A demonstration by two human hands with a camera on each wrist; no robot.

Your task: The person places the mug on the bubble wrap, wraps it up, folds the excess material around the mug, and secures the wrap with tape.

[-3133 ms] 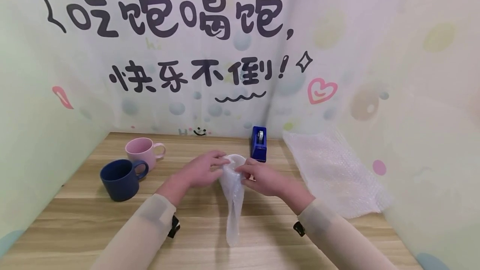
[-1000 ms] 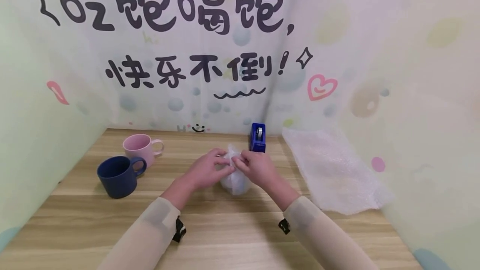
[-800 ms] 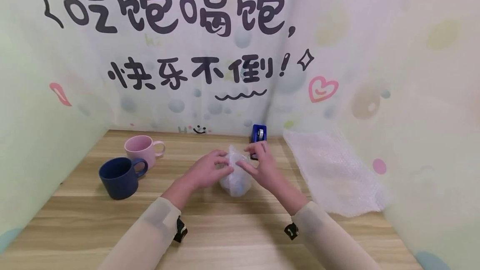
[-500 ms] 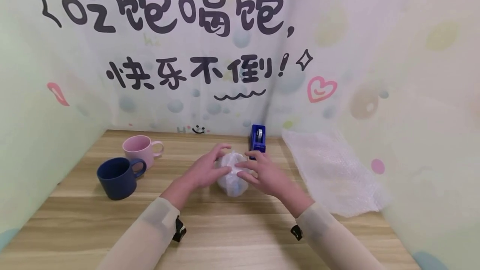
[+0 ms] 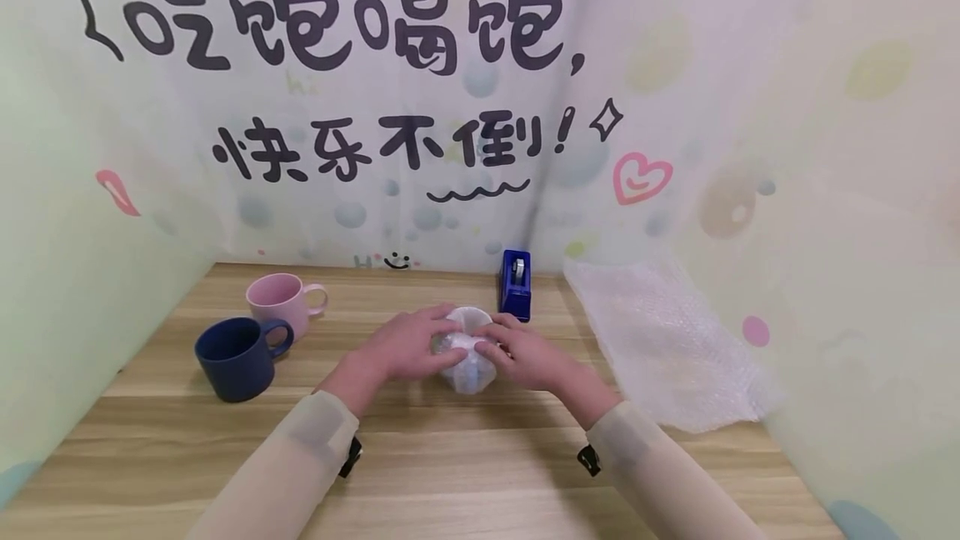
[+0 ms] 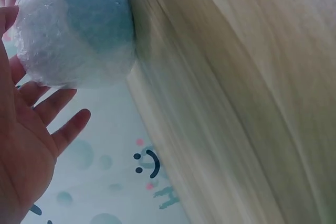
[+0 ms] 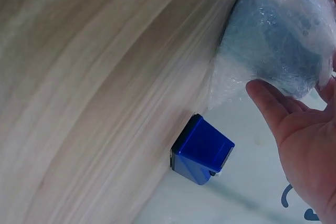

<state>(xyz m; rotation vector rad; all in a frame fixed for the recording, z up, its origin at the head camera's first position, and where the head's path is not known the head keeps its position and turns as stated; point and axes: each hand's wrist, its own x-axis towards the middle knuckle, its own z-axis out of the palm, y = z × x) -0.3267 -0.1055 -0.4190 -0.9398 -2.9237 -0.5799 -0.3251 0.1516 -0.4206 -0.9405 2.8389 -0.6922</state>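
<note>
A cup wrapped in bubble wrap (image 5: 471, 373) stands on the table between both hands, its white rim showing at the back of the opening. Bluish patches show through the wrap in the wrist views. My left hand (image 5: 408, 346) holds the wrapped cup from the left, thumb on the wrap at the front of the opening and fingers at the rim. From the right, my right hand (image 5: 528, 354) holds it the same way, its thumb beside the left one. In the left wrist view, the left fingers (image 6: 55, 104) spread along the bundle's far side.
A navy mug (image 5: 236, 361) and a pink mug (image 5: 279, 300) stand at the left of the wooden table (image 5: 420, 473). Behind the right hand is a blue tape dispenser (image 5: 515, 294). A flat sheet of bubble wrap (image 5: 667, 340) lies at the right, against the wall.
The tail of wrap that hung toward me has been folded up over the cup. Its raised end is now pressed down and the white rim shows again. The right hand briefly lifted away, then returned.
</note>
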